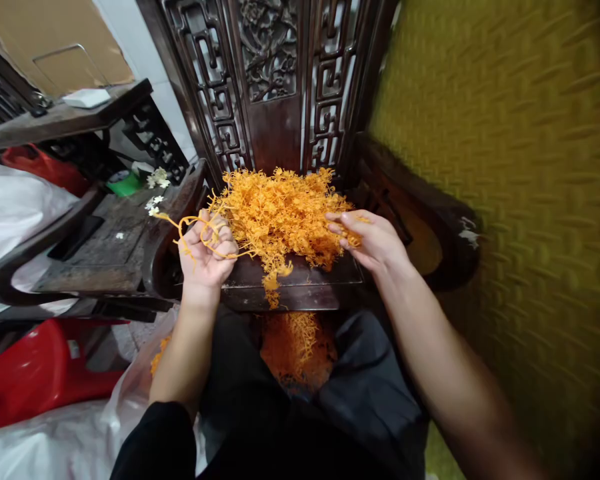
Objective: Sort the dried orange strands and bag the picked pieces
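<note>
A large heap of frilly orange plastic sprigs (285,213) lies on the dark wooden seat (310,293) of a carved chair. At the heap's left side, my left hand (207,257) is turned palm up, its fingers curled round a thin, branching orange plastic stem (180,230). A small white flower (153,205) shows at that stem's far end. My right hand (375,243) is at the heap's right edge, fingers bent round a few small orange sprigs, which the fingers partly hide. One clump of sprigs (271,287) hangs over the seat's front edge.
The carved chair back (275,127) rises behind the heap. To the left stand a dark wooden side table (105,247) with a green tape roll (124,183), a red plastic stool (45,373) and white sacks (10,213). More orange sprigs (297,347) lie below, between my knees.
</note>
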Available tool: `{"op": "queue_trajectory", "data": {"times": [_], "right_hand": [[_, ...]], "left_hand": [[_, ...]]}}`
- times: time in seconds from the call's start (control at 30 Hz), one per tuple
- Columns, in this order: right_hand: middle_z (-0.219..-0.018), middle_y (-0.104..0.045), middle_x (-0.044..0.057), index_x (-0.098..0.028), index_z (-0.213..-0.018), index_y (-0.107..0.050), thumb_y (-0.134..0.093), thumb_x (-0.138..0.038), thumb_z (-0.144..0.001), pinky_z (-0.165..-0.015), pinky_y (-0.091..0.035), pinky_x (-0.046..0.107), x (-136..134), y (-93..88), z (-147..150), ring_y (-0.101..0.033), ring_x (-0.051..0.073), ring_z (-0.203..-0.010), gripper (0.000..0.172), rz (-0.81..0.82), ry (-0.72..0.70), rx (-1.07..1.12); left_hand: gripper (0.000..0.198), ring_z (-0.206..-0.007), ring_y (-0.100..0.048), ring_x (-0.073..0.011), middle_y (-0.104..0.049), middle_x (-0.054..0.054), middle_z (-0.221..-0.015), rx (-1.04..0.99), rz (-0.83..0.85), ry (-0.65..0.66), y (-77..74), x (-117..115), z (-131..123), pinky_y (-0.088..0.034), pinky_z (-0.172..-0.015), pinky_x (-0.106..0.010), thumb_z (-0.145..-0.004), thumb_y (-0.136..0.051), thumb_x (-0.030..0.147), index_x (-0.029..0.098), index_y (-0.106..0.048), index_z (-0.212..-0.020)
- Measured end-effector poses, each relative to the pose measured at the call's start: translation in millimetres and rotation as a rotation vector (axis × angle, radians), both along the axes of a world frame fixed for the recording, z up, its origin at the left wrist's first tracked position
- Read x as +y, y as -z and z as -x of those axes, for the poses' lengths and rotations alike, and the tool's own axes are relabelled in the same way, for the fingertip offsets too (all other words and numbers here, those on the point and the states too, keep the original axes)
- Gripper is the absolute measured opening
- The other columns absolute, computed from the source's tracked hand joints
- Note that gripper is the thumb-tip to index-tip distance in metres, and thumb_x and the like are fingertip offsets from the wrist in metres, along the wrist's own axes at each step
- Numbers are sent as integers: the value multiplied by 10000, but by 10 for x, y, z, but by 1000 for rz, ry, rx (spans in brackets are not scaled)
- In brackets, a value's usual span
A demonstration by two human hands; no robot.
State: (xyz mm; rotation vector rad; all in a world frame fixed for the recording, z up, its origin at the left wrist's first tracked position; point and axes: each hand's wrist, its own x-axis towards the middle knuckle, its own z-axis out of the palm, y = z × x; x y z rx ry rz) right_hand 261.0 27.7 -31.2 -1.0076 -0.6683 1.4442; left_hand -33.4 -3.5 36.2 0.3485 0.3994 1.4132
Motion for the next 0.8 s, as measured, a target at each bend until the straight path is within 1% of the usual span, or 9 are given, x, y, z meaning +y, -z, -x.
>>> {"op": "queue_trajectory", "data": {"times": [0.07,0.17,0.27,0.33,0.43,0.53,0.6,0.73,0.8], "right_hand": [[-765,-646,24,-143,-776,-610,-969,-304,-531,-365,-292,116,-92,3,133,-514,50,-535,464,10,-113,18],[-608,-482,-53,-147,-842,-640,-950,-476,-558,-352,-141,117,-192,3,354,-383,20,-447,535,74,-278,-23],[-573,-423,-74,-152,-955,-668,-868,-631,-615,-363,-113,133,-265,10,549,-338,22,-429,620,83,-489,-77],[-516,-413,-83,-162,-873,-642,-880,-612,-609,-369,-126,145,-281,20,621,-313,25,-417,574,39,-551,-102],[-435,-390,-92,-186,-715,-542,-904,-568,-593,-372,-146,164,-230,40,588,-283,29,-393,540,-48,-396,-188],[-440,-413,-84,-201,-689,-504,-889,-589,-603,-372,-172,182,-150,45,468,-297,38,-387,553,-101,-191,-229],[-459,-422,-79,-202,-700,-511,-884,-583,-617,-378,-191,186,-143,38,438,-321,46,-401,540,-102,-197,-216],[-533,-416,-81,-182,-838,-602,-878,-579,-631,-382,-133,172,-280,46,598,-318,42,-429,526,2,-484,-142],[-535,-381,-93,-182,-824,-577,-858,-590,-658,-387,-104,167,-358,70,715,-268,30,-424,522,48,-662,-69]], "left_hand": [[336,-375,-325,-27,-342,82,-526,9,-17,-6,18,24,10,-127,-342,-136,-948,-530,183,210,-294,-712],[366,-377,-309,-23,-332,84,-531,16,-26,-6,28,40,4,-128,-347,-140,-933,-523,148,216,-247,-703],[365,-381,-304,-22,-325,88,-533,43,-19,-9,23,39,-12,-127,-353,-139,-933,-528,151,216,-247,-710],[369,-381,-297,-23,-320,88,-532,77,-17,-27,14,34,-11,-124,-354,-141,-941,-530,162,215,-249,-708],[380,-382,-281,-22,-326,85,-534,90,-33,-59,-12,15,20,-123,-348,-143,-964,-521,186,211,-249,-700],[403,-384,-277,-17,-334,82,-536,84,-46,-92,-43,-13,59,-141,-344,-136,-985,-519,221,206,-246,-689],[406,-384,-273,-17,-340,80,-538,97,-44,-108,-56,-28,67,-148,-344,-136,-987,-525,232,203,-254,-686],[386,-381,-263,-18,-338,79,-536,115,-33,-101,-65,-30,47,-147,-344,-138,-974,-534,227,200,-278,-686],[379,-380,-270,-19,-336,79,-534,111,-27,-94,-62,-23,41,-145,-344,-138,-970,-536,228,199,-289,-684]]}}
